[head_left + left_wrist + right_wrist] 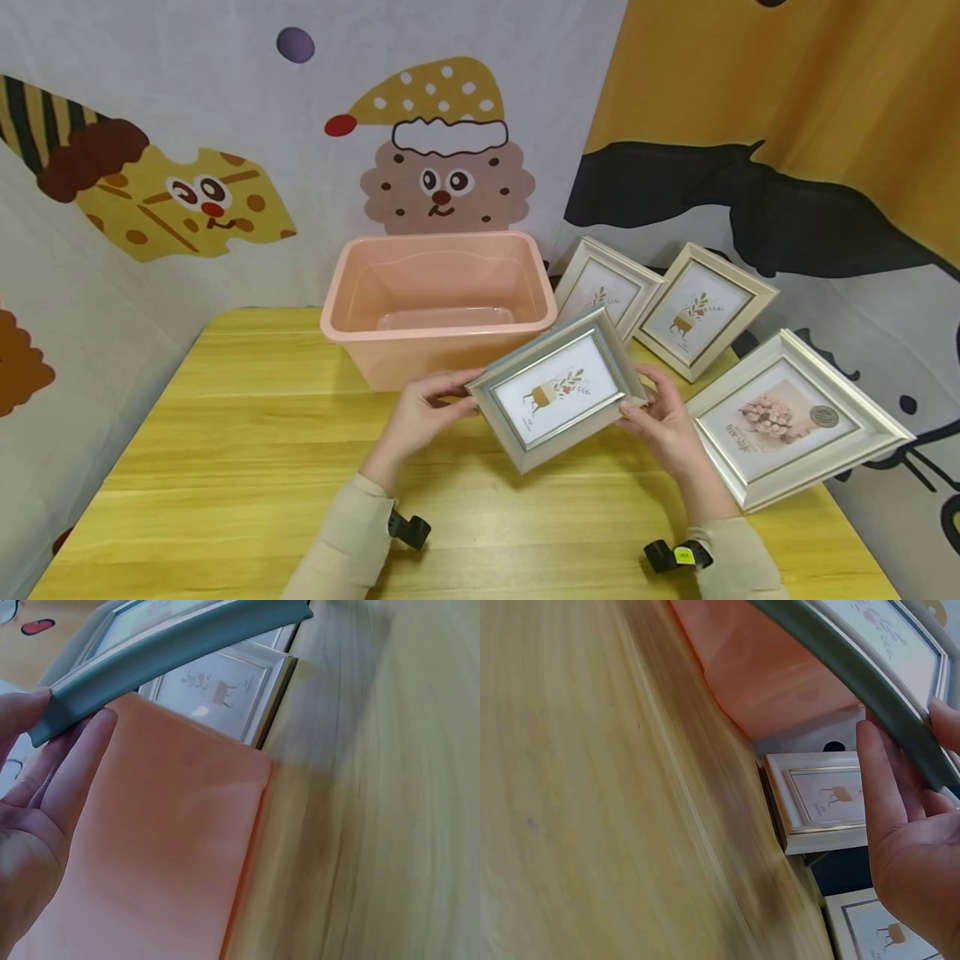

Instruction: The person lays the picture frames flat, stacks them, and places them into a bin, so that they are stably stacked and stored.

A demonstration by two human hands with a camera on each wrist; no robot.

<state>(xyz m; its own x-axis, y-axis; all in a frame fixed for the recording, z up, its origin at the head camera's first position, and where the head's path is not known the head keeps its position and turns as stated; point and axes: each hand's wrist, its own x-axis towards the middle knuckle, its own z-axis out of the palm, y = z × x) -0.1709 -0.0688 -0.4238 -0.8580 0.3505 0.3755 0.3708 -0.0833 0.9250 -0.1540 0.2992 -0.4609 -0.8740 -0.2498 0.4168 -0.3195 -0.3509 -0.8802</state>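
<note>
Both hands hold a grey-green picture frame (pixel 558 390) tilted above the table, its printed plant picture facing up. At the frame's left corner, my left hand (pixel 427 412) pinches the edge between thumb and fingers. The right hand (pixel 663 421) grips the opposite corner, thumb on the front face and fingers behind. In the left wrist view the frame's side edge (pixel 172 664) crosses above the pink bin (pixel 165 825). The right wrist view shows the same edge (pixel 862 690) between thumb and fingers.
The pink plastic bin (pixel 442 354) stands at the back of the wooden table (pixel 247 467). To its right are a whitish picture frame (pixel 645 283), a beige one (pixel 763 292) and a larger cream one (pixel 873 429) near my right forearm. A patterned cloth (pixel 262 125) hangs behind.
</note>
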